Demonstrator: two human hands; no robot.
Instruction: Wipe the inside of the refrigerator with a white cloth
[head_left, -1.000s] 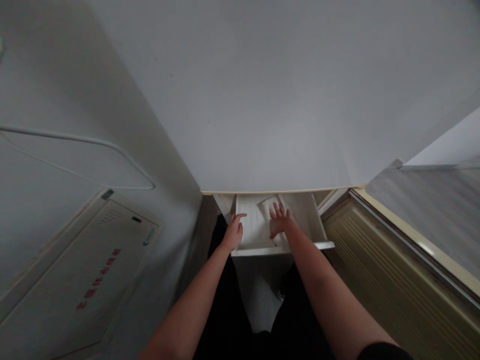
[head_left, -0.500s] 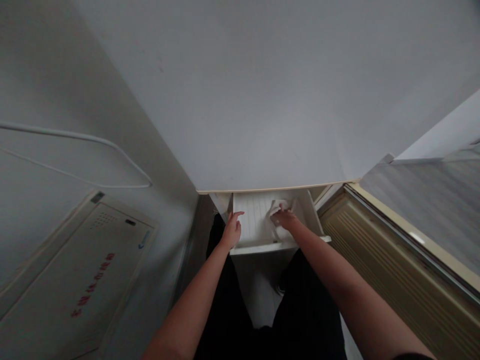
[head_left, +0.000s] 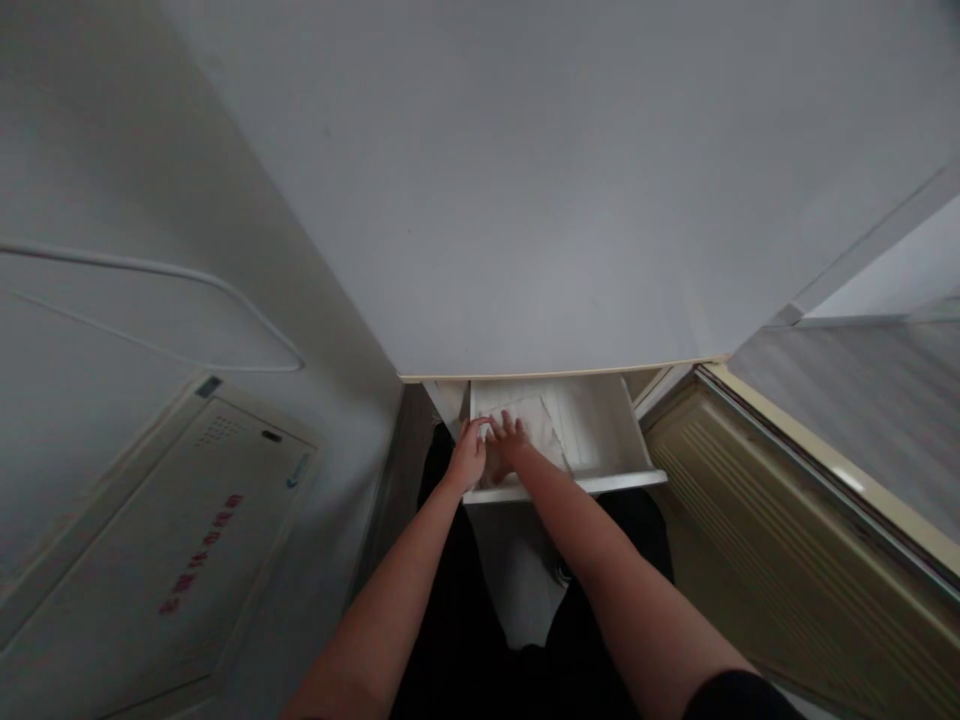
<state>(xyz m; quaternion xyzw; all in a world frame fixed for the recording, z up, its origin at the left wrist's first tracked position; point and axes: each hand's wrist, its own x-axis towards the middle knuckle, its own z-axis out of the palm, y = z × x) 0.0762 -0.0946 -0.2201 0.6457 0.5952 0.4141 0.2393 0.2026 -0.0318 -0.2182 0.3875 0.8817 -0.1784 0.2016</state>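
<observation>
Cloth [head_left: 541, 428] lies in the left part of the drawer [head_left: 604, 425] under the spread right grip [head_left: 508, 440]; wiping seems in hand, calling next for flat, even pressure, while whether the left grip [head_left: 467, 458] beside it pinches the drawer I cannot tell.

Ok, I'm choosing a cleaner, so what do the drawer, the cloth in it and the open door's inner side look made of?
Drawer: probably white plastic, smooth, its base grooved.
Cloth: likely thin matte fabric, slightly rumpled; weave too small to see.
Door's inner side: probably dull yellowish plastic, as its ribs look moulded.
</observation>
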